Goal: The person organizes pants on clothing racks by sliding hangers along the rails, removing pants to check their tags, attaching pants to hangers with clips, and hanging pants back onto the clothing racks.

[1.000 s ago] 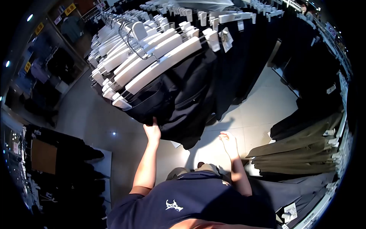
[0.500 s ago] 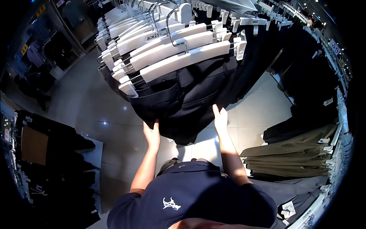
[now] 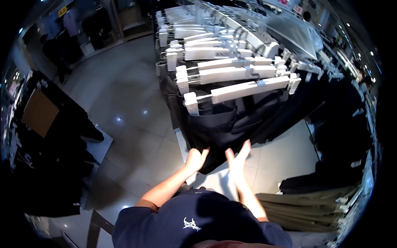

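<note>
A pair of black trousers (image 3: 221,130) hangs at the front of the rack, its waist clipped to a white hanger (image 3: 252,89). My left hand (image 3: 195,160) is at the lower left side of the trousers, thumb stretched out from the fingers; part of the fingers is hard to see against the dark cloth. On the lower right side, my right hand (image 3: 237,162) has thumb and fingers spread apart, close to the fabric. Whether either hand touches the cloth I cannot tell. More white hangers (image 3: 236,74) with dark trousers crowd behind the front one.
A rail (image 3: 256,39) carries the hangers away from me. Clear plastic (image 3: 295,35) lies over the rack at upper right. Olive trousers (image 3: 306,206) hang at lower right. Dark garments and a brown panel (image 3: 40,112) are at left. Tiled floor (image 3: 128,144) shows between racks.
My view has turned, so the rack sits further right and lower. My hands have come closer together near the lower part of the trousers, and the right fingers have spread.
</note>
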### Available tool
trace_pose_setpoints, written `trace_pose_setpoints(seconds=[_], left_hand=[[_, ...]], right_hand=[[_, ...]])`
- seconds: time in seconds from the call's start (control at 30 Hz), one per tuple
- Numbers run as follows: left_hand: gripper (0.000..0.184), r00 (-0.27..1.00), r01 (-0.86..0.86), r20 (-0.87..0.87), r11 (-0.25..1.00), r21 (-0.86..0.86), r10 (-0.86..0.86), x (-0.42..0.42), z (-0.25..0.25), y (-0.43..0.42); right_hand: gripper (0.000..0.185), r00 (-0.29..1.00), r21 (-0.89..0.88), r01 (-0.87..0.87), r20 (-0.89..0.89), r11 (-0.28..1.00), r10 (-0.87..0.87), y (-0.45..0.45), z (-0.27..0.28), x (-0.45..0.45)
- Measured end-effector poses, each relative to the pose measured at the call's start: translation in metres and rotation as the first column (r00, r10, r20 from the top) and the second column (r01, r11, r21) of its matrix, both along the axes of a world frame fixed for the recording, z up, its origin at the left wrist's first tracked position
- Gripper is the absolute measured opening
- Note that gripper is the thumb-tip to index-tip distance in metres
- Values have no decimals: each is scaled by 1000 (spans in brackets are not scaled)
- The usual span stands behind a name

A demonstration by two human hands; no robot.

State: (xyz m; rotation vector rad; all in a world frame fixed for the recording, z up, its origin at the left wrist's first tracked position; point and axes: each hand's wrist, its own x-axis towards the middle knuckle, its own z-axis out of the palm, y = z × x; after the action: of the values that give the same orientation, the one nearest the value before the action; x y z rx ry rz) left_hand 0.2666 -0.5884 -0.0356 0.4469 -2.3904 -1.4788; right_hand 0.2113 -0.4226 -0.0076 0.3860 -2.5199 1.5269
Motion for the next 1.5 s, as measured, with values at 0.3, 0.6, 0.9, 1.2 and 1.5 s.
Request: trace_pose_setpoints(seconds=[0.3,0.6,0.9,1.2,1.5], left_hand=[[25,956,274,-100,961,-33,-276,47,-1,11],[54,936,-53,-329,974,221,126,-35,26,-155],[38,874,338,-224,871,-356,-431,-90,-48,-186],[28,916,401,-91,883,245,-391,-57,7,-257],[49,927,364,26,915,175,-374,-121,-8,-346]], right_hand=[[86,960,1,-257,-119,967,255,-45,5,35],[40,583,171,-307,-744,936,327,-94,90,56],[67,955,358,-150,-190,922,229,-287,60,51],[69,974,89,226,-17,970,-226,-280,49,7],[79,769,102,638,-127,763,-626,-322,-8,-47]])
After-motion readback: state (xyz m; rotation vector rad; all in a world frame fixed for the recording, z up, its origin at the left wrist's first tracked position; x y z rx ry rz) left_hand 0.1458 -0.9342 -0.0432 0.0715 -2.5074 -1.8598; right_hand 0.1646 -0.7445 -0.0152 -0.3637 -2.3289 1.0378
